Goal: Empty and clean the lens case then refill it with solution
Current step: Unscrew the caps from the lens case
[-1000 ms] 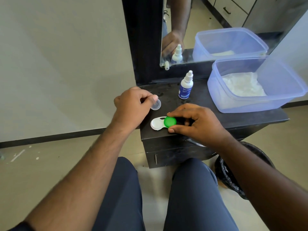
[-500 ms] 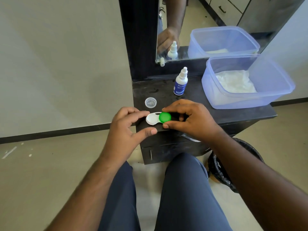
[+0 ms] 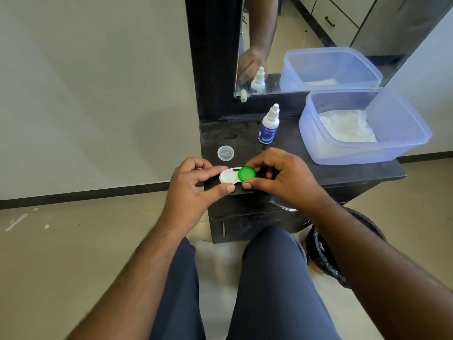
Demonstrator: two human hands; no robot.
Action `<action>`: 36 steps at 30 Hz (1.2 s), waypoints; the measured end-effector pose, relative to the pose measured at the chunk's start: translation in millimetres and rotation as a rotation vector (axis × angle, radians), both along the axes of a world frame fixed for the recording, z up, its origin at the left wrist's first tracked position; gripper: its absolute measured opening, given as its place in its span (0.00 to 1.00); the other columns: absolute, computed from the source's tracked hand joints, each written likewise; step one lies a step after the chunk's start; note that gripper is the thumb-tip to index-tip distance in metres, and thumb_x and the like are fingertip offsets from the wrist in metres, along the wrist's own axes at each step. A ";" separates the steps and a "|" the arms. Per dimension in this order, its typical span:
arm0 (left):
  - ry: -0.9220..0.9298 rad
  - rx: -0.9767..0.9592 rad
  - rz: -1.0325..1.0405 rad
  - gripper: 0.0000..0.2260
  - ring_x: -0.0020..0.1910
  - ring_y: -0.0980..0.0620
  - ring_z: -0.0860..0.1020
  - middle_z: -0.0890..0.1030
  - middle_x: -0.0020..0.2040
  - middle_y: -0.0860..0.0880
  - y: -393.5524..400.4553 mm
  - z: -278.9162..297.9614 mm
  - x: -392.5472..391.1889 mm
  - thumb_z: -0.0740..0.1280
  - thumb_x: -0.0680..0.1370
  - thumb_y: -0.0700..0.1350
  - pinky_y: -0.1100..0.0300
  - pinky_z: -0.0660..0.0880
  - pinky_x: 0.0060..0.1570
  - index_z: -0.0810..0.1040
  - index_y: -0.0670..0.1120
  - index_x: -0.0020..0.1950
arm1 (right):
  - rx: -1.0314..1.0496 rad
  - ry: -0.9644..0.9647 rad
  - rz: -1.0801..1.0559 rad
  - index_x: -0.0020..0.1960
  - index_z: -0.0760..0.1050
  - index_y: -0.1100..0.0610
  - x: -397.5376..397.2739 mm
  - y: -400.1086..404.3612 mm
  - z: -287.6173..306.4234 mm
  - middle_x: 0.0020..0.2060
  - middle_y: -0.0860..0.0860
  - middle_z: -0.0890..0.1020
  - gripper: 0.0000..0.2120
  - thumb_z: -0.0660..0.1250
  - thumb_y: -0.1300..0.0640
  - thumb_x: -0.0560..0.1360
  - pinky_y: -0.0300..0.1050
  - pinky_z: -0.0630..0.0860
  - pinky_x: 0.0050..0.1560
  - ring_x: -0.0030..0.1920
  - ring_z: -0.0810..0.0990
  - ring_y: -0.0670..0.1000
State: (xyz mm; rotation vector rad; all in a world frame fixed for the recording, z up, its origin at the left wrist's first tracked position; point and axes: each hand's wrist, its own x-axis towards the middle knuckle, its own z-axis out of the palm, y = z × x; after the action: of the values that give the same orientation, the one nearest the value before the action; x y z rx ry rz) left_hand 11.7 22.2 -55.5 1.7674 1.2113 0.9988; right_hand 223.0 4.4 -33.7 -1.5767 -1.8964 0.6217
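With one cap (image 3: 225, 153) off, left hand (image 3: 193, 192) pinches the case (image 3: 229, 177) while right hand (image 3: 282, 177) grips the green cap (image 3: 246, 174), probably unscrewing next.

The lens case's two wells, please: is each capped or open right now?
One capped, one open. The green cap sits on the lens case's right well; the left well is uncovered, and a clear cap lies apart on the tabletop.

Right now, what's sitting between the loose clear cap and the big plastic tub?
In the head view, the solution bottle stands upright between the clear cap and the tub, on the dark tabletop.
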 end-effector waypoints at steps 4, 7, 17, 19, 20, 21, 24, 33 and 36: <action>0.024 0.012 -0.012 0.19 0.53 0.52 0.74 0.72 0.46 0.58 2.0 -0.9 -0.8 0.77 0.67 0.51 0.67 0.68 0.51 0.81 0.56 0.56 | 0.023 -0.042 0.049 0.53 0.79 0.45 1.8 -0.6 0.2 0.43 0.40 0.76 0.14 0.74 0.47 0.68 0.43 0.75 0.39 0.39 0.74 0.43; 0.041 0.021 -0.008 0.19 0.53 0.52 0.74 0.72 0.46 0.58 1.3 -0.4 -0.3 0.77 0.68 0.49 0.67 0.69 0.51 0.80 0.55 0.57 | 0.052 -0.096 0.098 0.54 0.79 0.48 2.8 0.0 -0.2 0.46 0.41 0.76 0.13 0.73 0.48 0.70 0.40 0.72 0.40 0.40 0.72 0.39; 0.051 0.040 -0.001 0.19 0.54 0.51 0.74 0.72 0.46 0.59 0.3 1.6 0.0 0.77 0.68 0.48 0.65 0.69 0.52 0.82 0.51 0.58 | 0.039 -0.171 0.270 0.65 0.74 0.49 13.0 5.2 7.0 0.52 0.41 0.76 0.22 0.68 0.44 0.73 0.39 0.72 0.45 0.47 0.75 0.39; 0.051 0.049 0.005 0.18 0.54 0.51 0.74 0.72 0.46 0.59 0.5 0.5 0.2 0.77 0.68 0.48 0.66 0.68 0.51 0.82 0.51 0.57 | 0.009 -0.049 0.176 0.62 0.75 0.47 9.8 4.1 5.7 0.47 0.40 0.76 0.26 0.74 0.41 0.67 0.34 0.68 0.41 0.40 0.74 0.37; 0.048 0.047 0.008 0.18 0.54 0.51 0.74 0.72 0.46 0.59 0.7 0.1 0.1 0.77 0.68 0.48 0.67 0.67 0.51 0.82 0.51 0.57 | -0.001 -0.008 0.119 0.59 0.76 0.46 7.4 4.3 4.5 0.44 0.41 0.77 0.25 0.76 0.42 0.64 0.33 0.67 0.39 0.38 0.73 0.37; 0.046 0.041 0.012 0.18 0.54 0.52 0.74 0.72 0.46 0.59 0.6 0.0 0.2 0.77 0.68 0.48 0.68 0.67 0.51 0.83 0.51 0.57 | 0.007 0.002 0.081 0.54 0.76 0.45 5.4 5.3 2.6 0.41 0.41 0.76 0.22 0.77 0.43 0.63 0.33 0.66 0.38 0.37 0.73 0.37; 0.046 0.027 0.012 0.18 0.53 0.53 0.74 0.72 0.46 0.59 0.1 0.4 0.3 0.77 0.68 0.49 0.71 0.67 0.50 0.82 0.51 0.57 | 0.028 0.008 0.110 0.52 0.80 0.47 6.2 7.8 -0.3 0.42 0.40 0.76 0.15 0.77 0.48 0.67 0.35 0.68 0.38 0.39 0.74 0.39; 0.050 0.017 0.010 0.18 0.53 0.53 0.74 0.73 0.46 0.58 1.8 0.9 -0.2 0.77 0.68 0.49 0.72 0.67 0.49 0.83 0.51 0.57 | 0.025 0.062 0.116 0.56 0.78 0.47 6.4 2.1 -1.6 0.45 0.41 0.80 0.18 0.77 0.50 0.67 0.43 0.73 0.36 0.34 0.73 0.44; 0.052 0.022 0.013 0.18 0.53 0.54 0.74 0.73 0.46 0.58 1.0 1.3 0.4 0.77 0.68 0.48 0.74 0.66 0.48 0.83 0.50 0.57 | 0.028 0.082 0.148 0.60 0.76 0.46 9.8 0.6 -1.4 0.48 0.44 0.80 0.19 0.74 0.50 0.70 0.44 0.76 0.39 0.36 0.73 0.47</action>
State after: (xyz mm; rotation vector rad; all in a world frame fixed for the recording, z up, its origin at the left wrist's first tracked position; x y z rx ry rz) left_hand 12.1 23.2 -54.3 1.8149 1.2493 0.9827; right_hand 232.8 5.0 -35.1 -1.3814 -1.9638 0.7088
